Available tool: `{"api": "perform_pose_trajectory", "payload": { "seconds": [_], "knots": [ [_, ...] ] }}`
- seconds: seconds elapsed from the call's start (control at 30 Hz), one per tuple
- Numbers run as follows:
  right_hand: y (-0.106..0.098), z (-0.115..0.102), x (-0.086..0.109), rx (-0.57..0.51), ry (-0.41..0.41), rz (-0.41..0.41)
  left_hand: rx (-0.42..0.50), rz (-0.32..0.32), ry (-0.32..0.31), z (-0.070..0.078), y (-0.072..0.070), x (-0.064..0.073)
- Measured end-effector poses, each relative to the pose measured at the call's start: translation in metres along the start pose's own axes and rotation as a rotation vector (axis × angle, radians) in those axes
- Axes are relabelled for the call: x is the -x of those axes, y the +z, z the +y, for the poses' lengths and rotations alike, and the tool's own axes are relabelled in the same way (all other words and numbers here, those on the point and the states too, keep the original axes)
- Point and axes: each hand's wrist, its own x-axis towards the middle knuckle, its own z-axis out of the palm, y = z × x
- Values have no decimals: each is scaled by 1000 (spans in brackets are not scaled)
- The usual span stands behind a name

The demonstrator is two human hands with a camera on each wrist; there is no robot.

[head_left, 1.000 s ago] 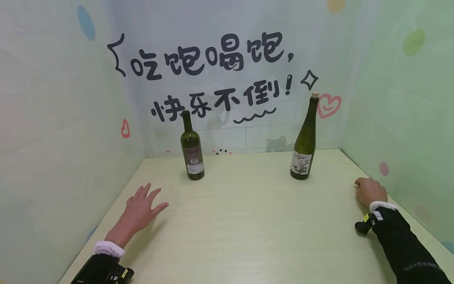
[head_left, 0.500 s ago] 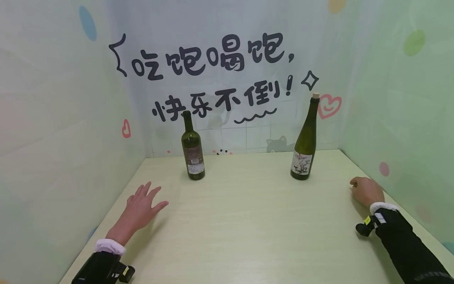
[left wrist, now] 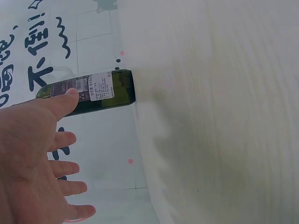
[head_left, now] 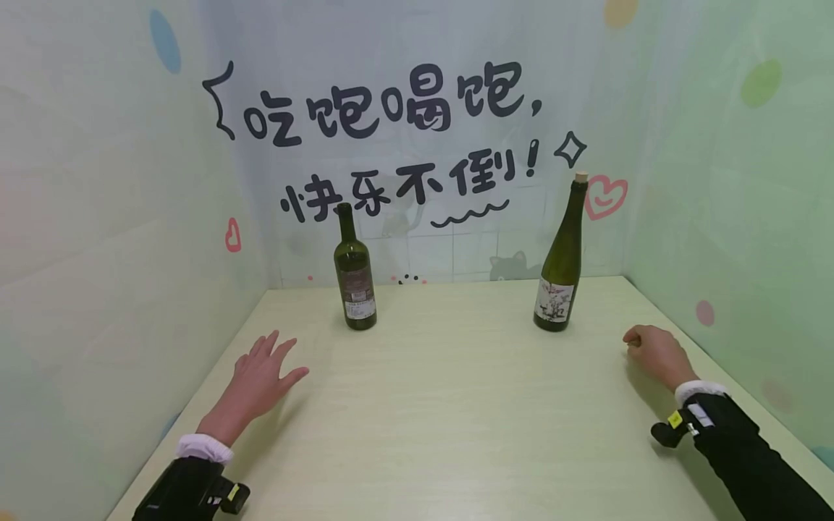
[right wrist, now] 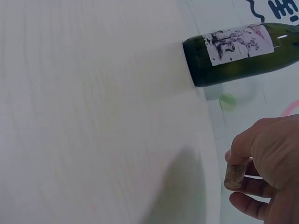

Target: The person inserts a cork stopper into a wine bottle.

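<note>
A cork (right wrist: 234, 175) is pinched between the thumb and fingers of my right hand (head_left: 660, 356), held above the table's right side. To that hand's left stands a tall green wine bottle (head_left: 562, 264) with a floral label and a pale cork stopper (head_left: 580, 176) in its mouth. My left hand (head_left: 255, 382) hovers above the table's left side, fingers spread and holding nothing. A shorter green wine bottle (head_left: 355, 282) with a dark and white label stands upright beyond it, apart from the fingers. No stopper shows at its mouth.
A pale wooden table (head_left: 443, 405) carries both bottles near its back edge. Printed walls enclose it: a back wall (head_left: 449, 253) with lettering, a left wall (head_left: 117, 253) and a green right wall (head_left: 736, 217).
My right hand has moved left, away from the right wall and towards the taller bottle. The left hand has barely moved, and both bottles stay in place.
</note>
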Motion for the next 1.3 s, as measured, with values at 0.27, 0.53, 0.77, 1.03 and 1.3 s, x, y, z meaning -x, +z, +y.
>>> {"api": "perform_pose_trajectory", "payload": {
  "seconds": [0.27, 0.53, 0.77, 1.03, 1.3],
  "knots": [
    [3, -19, 7, -19, -31, -1, 13, 2, 2, -2, -1, -3],
    [3, -39, 13, -26, -81, -12, 7, 4, 2, -3, -1, -5],
    [0, -60, 16, -43, -106, -25, 0, 2, -10, -4, -1, -8],
    [-1, -88, 22, -76, -135, -25, 21, 12, -24, -2, 4, -16],
    [-3, -115, 26, -121, -181, -35, 55, 14, -43, 6, 4, -30]
  ]
}}
